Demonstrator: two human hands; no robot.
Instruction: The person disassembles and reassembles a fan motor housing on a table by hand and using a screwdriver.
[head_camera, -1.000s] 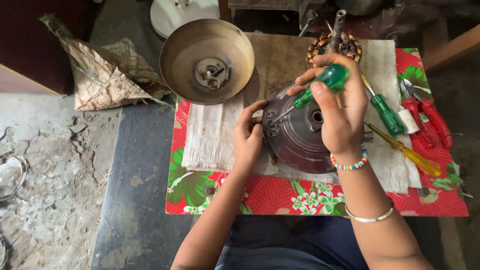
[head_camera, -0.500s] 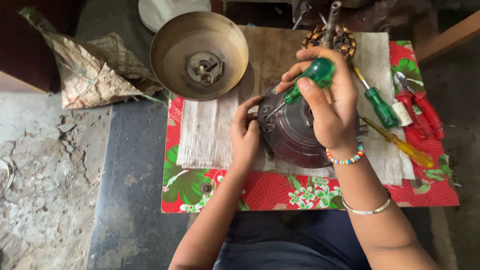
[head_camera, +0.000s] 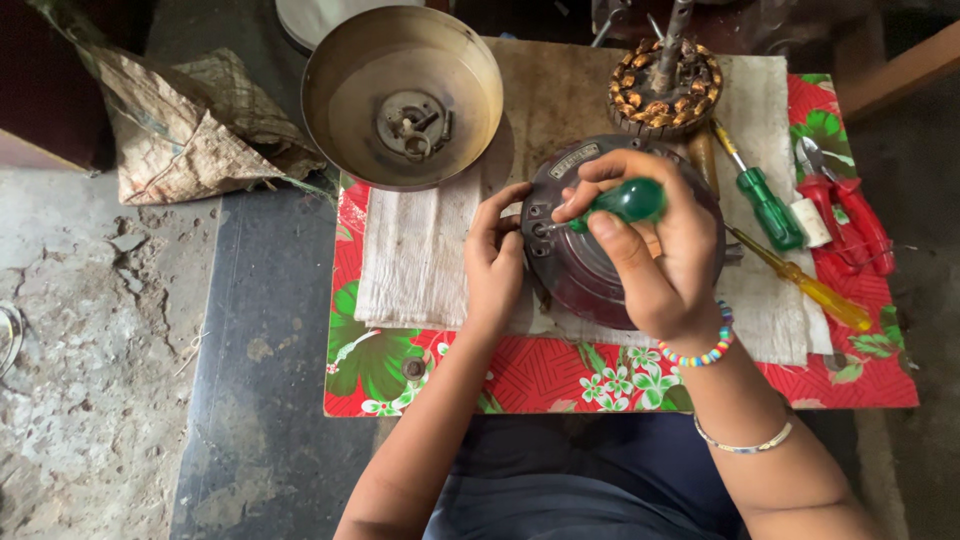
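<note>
Two hands work over a low table covered with a red floral cloth (head_camera: 560, 385), and a white rag (head_camera: 420, 260) is spread on top of that. Large brass-coloured bowl-shaped cover (head_camera: 402, 95) sits at the table's far left corner, small metal parts lying inside it. Dark maroon round motor housing (head_camera: 580, 275) rests on the rag near the table's middle. Left hand (head_camera: 495, 262) braces the housing's left rim, fingers curled against its edge. Right hand (head_camera: 655, 250) is closed around the green handle of a screwdriver (head_camera: 628, 200), shaft angled down-left, tip at the housing's left rim close to the left fingertips. Beyond the housing stands a copper-wound stator (head_camera: 665, 88) with a shaft rising from its centre. To the right of the housing lie a second green-handled screwdriver (head_camera: 765, 205), a yellow-handled screwdriver (head_camera: 815, 292) and red-handled pliers (head_camera: 850, 215). Crumpled woven sack (head_camera: 185, 135) lies on the floor to the left.
</note>
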